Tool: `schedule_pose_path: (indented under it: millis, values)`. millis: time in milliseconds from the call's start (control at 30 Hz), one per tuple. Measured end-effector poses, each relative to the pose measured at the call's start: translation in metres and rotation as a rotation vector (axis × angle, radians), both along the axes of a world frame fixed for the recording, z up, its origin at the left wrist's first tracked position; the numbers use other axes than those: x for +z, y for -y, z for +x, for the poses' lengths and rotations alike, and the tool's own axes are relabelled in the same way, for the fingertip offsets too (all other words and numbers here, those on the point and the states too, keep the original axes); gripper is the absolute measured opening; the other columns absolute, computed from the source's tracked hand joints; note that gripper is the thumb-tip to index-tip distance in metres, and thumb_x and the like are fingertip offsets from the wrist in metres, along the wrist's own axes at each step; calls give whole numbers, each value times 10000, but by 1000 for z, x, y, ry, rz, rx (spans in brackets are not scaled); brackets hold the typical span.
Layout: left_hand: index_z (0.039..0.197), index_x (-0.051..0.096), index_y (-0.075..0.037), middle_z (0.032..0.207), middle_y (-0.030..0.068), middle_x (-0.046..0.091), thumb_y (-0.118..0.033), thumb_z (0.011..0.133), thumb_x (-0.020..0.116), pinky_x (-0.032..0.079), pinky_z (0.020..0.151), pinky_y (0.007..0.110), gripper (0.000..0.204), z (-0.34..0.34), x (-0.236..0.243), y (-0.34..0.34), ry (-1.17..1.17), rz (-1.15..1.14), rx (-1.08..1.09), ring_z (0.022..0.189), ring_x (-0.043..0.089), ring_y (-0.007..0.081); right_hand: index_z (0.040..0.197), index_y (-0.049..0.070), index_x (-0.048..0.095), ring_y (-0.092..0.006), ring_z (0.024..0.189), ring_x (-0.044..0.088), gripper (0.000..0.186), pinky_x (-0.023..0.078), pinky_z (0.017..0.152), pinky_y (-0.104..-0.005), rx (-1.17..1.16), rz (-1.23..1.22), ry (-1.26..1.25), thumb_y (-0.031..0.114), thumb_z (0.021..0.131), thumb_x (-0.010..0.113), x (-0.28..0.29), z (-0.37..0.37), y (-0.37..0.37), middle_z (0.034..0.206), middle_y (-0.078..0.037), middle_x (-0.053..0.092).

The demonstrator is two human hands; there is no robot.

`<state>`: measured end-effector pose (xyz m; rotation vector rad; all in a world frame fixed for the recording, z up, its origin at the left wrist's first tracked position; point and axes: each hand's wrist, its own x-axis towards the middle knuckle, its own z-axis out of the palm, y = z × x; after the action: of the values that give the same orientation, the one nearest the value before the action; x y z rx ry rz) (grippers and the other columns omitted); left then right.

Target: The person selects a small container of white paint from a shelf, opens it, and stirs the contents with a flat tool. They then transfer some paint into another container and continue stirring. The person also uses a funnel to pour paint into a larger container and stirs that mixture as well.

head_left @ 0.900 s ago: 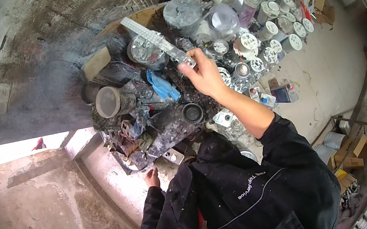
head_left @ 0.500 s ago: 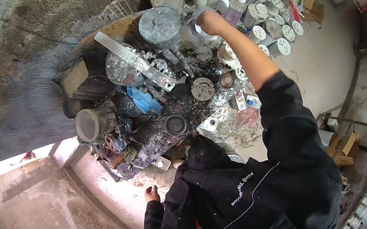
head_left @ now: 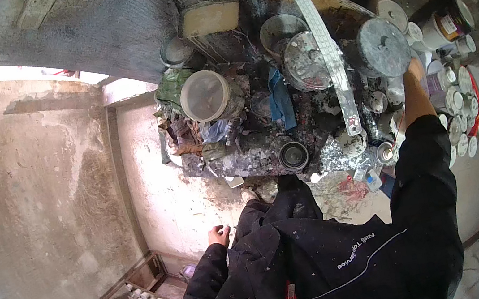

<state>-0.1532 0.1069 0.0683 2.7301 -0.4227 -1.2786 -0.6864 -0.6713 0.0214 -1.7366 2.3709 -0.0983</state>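
Standing lid-up near the back edge of the bench (head_left: 241, 160), the pot (head_left: 383, 46), contents hidden, partly covers the right hand (head_left: 414, 68), grip unclear.

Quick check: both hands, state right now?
Left hand: fingers loosely curled; whether it holds anything cannot be told.
Right hand: beside the round grey lid, fingers hidden; open or closed cannot be told.

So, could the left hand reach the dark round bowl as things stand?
Probably yes: the dark round bowl stands near the front edge of the bench with nothing seen over it, though the left hand hangs low and would need lifting.
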Motion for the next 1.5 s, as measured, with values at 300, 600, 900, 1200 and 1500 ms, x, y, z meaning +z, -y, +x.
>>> schedule_pose_path:
  millis: [300, 600, 900, 1200, 1500]
  values:
    - [1204, 675, 22, 1209, 248, 630, -342, 908, 767, 568, 928, 419, 478, 4, -22, 23, -21, -151, 68, 1101, 703, 335, 1189, 59, 720, -313, 1064, 699, 508, 535, 874, -423, 330, -223, 140, 466, 885, 686, -45, -68, 18, 1140, -159, 746]
    - [1199, 673, 10, 1224, 242, 606, -357, 913, 762, 567, 936, 422, 474, 10, -20, 37, -26, -97, 66, 1101, 700, 338, 1081, 80, 778, -396, 1039, 705, 444, 544, 860, -469, 288, -358, 68, 451, 939, 579, -59, -70, 15, 1066, -196, 754]
    - [1204, 654, 52, 1198, 231, 658, -291, 918, 771, 586, 872, 417, 462, 28, -28, 42, -24, -132, 59, 1031, 724, 332, 1075, 65, 769, -390, 1090, 693, 462, 528, 961, -465, -56, -83, -217, 450, 937, 554, -26, -22, 6, 1163, -192, 738]
    - [1169, 676, 77, 1164, 239, 703, -332, 920, 746, 556, 952, 403, 484, 58, -29, 74, -69, -161, -137, 1096, 686, 311, 936, -70, 723, -263, 730, 668, 390, 523, 738, -383, -157, -362, 673, 300, 845, 639, 199, 58, -116, 798, -157, 733]
    - [1185, 668, 53, 1187, 243, 689, -312, 909, 764, 576, 901, 393, 467, 119, -46, 104, -131, -293, -225, 1089, 722, 331, 848, 66, 674, -197, 646, 684, 106, 555, 531, -322, 1194, -1016, 210, 102, 756, 711, 348, 261, -254, 908, -67, 718]
